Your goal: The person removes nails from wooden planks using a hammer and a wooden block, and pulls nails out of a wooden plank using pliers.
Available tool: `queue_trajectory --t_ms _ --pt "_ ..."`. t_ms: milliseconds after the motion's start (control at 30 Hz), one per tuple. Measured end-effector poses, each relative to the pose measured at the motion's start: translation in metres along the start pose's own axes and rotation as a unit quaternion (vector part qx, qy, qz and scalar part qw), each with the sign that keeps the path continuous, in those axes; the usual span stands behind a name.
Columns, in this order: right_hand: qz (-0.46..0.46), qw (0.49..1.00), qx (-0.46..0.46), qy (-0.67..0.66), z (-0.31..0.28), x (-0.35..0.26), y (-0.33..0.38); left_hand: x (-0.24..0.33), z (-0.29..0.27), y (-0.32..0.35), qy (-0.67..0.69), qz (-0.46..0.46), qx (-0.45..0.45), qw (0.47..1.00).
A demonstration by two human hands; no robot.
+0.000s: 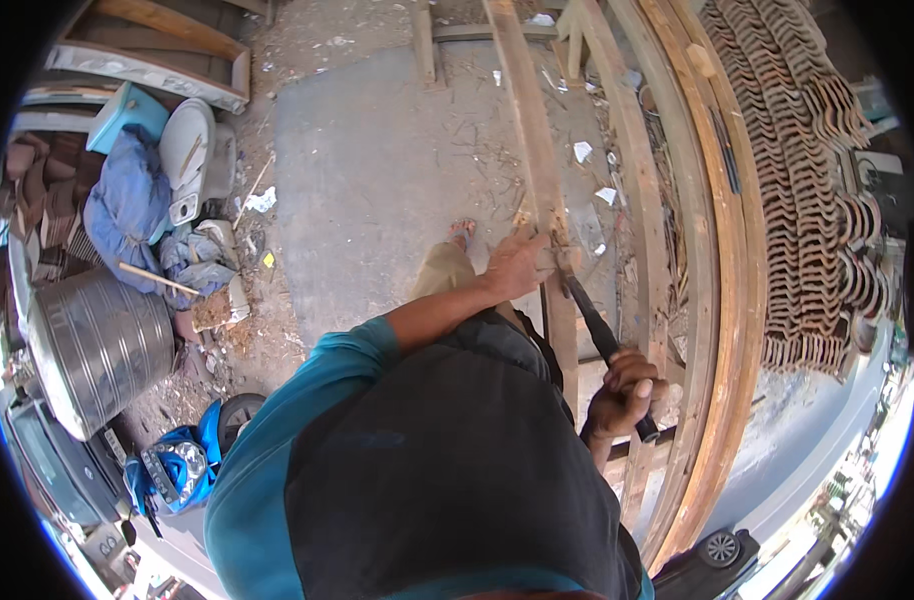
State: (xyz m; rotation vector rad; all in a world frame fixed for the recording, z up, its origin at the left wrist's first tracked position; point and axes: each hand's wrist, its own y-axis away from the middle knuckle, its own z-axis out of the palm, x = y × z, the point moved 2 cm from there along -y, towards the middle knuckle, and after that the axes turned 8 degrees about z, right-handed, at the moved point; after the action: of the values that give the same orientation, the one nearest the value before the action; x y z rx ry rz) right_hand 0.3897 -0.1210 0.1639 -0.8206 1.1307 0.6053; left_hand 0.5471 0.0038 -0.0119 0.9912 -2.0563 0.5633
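Observation:
My right hand (627,392) is closed round the dark handle of a hammer (594,318), which slants up and left toward a long wooden beam (533,140). The hammer's head end meets the beam close to my left fingers and is hard to make out. My left hand (517,264) grips the beam's left edge, its fingers bent over the wood. Small pale pieces of wood show on the beam just above that hand. The beam runs away from me, and my body hides its near end.
More long timbers (712,250) lie to the right, with a dark thin tool (725,150) on them. Stacked roof tiles (777,180) stand beyond. At left are a ribbed metal tank (107,340), a white toilet (189,150), blue cloth (129,195) and a blue motorbike (182,465). Paper scraps litter the floor (367,170).

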Motion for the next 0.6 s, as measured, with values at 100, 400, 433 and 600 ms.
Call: queue_trajectory --t_ms 100,400,433,600 --pt "0.019 0.993 0.114 0.009 -0.030 -0.002 0.007 -0.003 0.021 -0.010 -0.008 0.049 -0.026 0.998" --pt "-0.051 0.989 0.129 -0.053 -0.033 -0.032 -0.041 -0.021 0.004 0.014 0.271 -0.237 -0.013 0.933" --pt "-0.059 0.985 0.150 -0.055 -0.032 -0.037 -0.039 -0.024 -0.009 0.018 0.448 -0.265 0.026 0.853" --pt "-0.029 0.984 0.166 -0.057 -0.053 -0.047 -0.024 0.036 -0.005 -0.015 0.622 -0.263 -0.021 0.737"
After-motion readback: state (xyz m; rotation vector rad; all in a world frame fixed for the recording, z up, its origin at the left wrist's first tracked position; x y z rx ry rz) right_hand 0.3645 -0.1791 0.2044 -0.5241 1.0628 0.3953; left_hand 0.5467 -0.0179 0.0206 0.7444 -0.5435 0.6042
